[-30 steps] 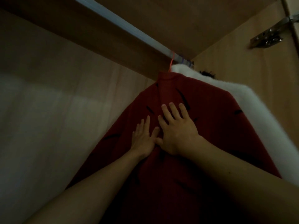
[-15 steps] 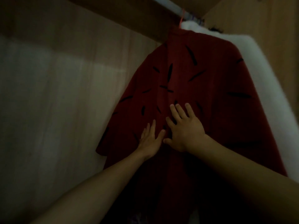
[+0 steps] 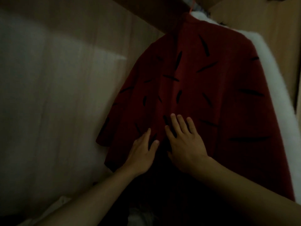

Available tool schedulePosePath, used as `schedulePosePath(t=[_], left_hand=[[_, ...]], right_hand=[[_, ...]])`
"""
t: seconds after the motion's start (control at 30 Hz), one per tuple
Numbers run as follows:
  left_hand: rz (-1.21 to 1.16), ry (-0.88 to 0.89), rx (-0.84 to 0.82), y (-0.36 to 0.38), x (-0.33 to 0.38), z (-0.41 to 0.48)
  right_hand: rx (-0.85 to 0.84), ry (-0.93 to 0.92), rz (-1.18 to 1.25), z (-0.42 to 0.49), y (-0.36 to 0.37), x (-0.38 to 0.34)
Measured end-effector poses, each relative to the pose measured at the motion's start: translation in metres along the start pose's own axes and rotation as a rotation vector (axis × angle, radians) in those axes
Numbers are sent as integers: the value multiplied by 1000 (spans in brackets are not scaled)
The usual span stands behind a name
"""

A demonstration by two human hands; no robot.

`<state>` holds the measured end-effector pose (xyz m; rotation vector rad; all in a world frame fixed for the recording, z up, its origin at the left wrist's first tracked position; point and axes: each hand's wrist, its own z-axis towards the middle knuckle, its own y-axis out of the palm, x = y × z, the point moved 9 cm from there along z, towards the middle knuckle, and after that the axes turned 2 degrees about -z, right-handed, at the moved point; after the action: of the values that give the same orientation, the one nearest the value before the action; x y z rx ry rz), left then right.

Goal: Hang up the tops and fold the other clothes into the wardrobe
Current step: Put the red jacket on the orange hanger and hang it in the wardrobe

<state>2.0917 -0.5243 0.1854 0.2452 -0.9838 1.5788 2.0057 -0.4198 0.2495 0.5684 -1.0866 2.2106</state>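
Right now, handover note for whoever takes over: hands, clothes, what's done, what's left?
Left hand: open, flat on the front of the red top.
Right hand: open, flat on it beside the left.
The top hangs in the wardrobe from an orange hook; a white fluffy garment hangs just behind it.
Done: both appear hung.
Left: finish smoothing, let go; other clothes are not in view.

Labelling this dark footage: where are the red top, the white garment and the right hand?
red top [image 3: 203,88], head view, front panel.
white garment [image 3: 281,98], head view, fluffy edge beside the red top.
right hand [image 3: 185,144], head view, back of the hand.
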Motion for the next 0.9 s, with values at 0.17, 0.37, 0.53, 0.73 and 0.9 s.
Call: schedulePosePath(t=[0.17, 0.37, 0.53, 0.73, 0.9], left_hand=[[27, 25, 86, -15, 8, -30], [259, 94, 109, -58, 47, -59], [403, 131, 162, -91, 95, -89], [573, 117, 132, -88, 150, -155], [614, 41, 169, -79, 187, -210]], right_hand=[[-1, -20, 87, -26, -17, -6], [60, -44, 259, -58, -54, -7], [125, -69, 348, -87, -82, -2], [196, -98, 457, -132, -105, 19], [193, -129, 635, -176, -105, 33]])
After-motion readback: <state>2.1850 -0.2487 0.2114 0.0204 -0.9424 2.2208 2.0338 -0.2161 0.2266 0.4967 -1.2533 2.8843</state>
